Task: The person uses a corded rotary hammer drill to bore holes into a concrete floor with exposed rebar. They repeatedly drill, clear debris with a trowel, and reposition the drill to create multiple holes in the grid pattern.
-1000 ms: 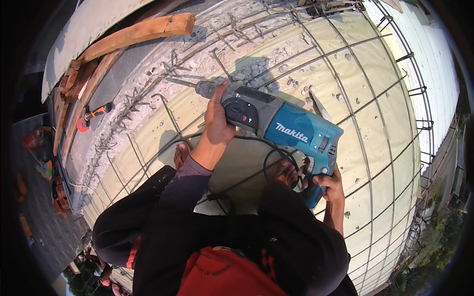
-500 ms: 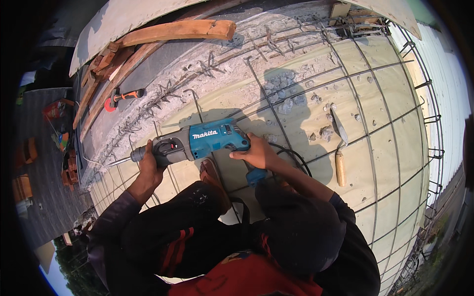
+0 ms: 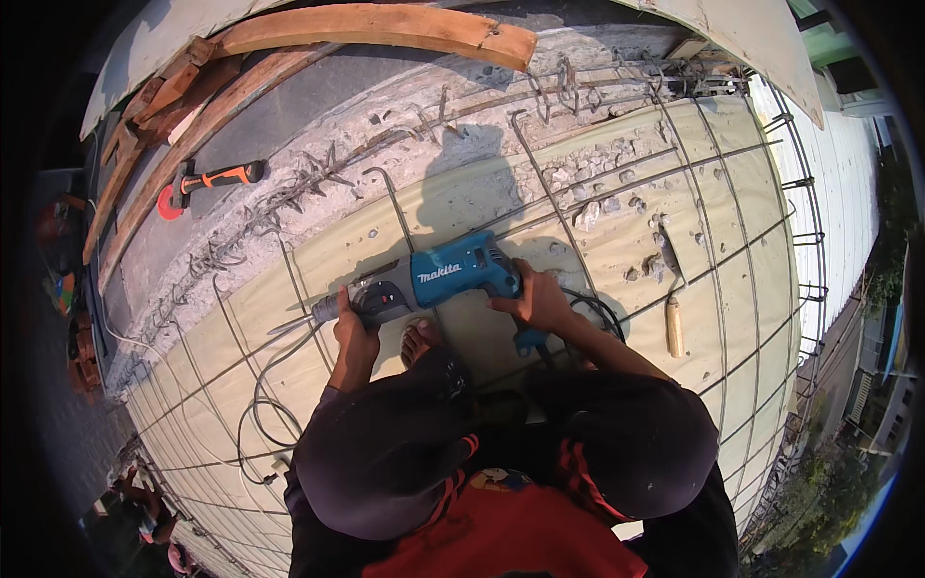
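Observation:
A teal and dark grey rotary hammer drill (image 3: 458, 275) lies level across the front of my body, its bit (image 3: 289, 328) pointing left. Around the dark front end by the chuck, my left hand (image 3: 356, 339) is closed, thumb up along the side. My right hand (image 3: 540, 303) grips the rear handle on the other end. Below the tool, close to my left hand, my bare toes (image 3: 420, 337) show. Beneath all of this spreads a rebar grid (image 3: 568, 231) over pale yellow sheeting (image 3: 636, 265).
A pointed trowel (image 3: 673, 323) with a wooden handle lies right of the drill, near broken concrete chunks (image 3: 588, 212). Bent rebar stubs (image 3: 308, 173) stick out along the chipped concrete edge. Farther left are an orange angle grinder (image 3: 217, 180) and timber beams (image 3: 376, 27). A cable (image 3: 265, 405) coils at left.
The drill, still in both hands, appears farther right in the view, its bit angled a little more downward. My knees have come up into view and the surroundings have shifted.

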The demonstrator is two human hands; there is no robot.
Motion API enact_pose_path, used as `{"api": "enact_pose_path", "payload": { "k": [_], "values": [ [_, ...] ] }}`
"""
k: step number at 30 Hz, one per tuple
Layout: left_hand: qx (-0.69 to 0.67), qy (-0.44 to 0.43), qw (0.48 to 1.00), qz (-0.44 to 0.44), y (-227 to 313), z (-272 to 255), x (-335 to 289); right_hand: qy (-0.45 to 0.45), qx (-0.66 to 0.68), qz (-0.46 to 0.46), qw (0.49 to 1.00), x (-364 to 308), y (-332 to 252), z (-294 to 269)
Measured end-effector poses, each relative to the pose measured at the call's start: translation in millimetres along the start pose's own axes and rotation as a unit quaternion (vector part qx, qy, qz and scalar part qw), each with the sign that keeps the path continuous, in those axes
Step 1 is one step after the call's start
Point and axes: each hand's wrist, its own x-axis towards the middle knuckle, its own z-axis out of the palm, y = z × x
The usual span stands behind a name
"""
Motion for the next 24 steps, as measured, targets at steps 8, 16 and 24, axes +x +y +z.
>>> {"api": "enact_pose_path", "payload": {
  "k": [8,16,24],
  "values": [
    [0.021,0.066,0.997,0.015,-17.5,-9.4,-33.2,-0.090,-0.177,-0.058,0.978,17.3,5.0,-36.0],
    [0.211,0.075,0.965,0.137,-53.6,-21.2,-35.6,0.150,-0.300,-0.136,0.932,187.2,47.9,-133.7],
    [-0.066,0.221,0.971,0.064,-39.8,-60.1,-58.6,0.223,-0.424,-0.115,0.870,210.2,35.9,-102.3]
  ]
}}
